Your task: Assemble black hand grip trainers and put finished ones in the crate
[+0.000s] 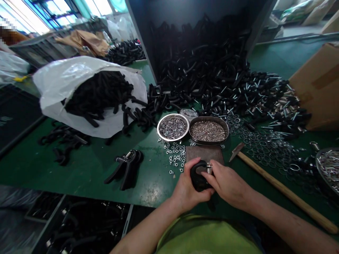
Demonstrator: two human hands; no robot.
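Note:
My left hand (187, 183) is wrapped round a black plastic handle piece (198, 176), held upright over a small dark metal plate (203, 154) on the green table. My right hand (227, 183) grips the same piece from the right, its thumb and forefinger pinched at a small silver metal part (209, 168) on the piece's top. Just beyond the plate stand two round metal bowls, the left bowl (173, 127) with silver washers, the right bowl (208, 130) with small nuts. Loose washers (175, 155) lie scattered in front of the left bowl.
Two assembled black hand grips (127, 167) lie to the left. A wooden-handled hammer (280, 188) lies to the right. A white sack of black handles (90, 95), a big heap of black parts (212, 77), metal rings (262, 144), a cardboard box (320, 84) and another bowl (328, 165) surround them.

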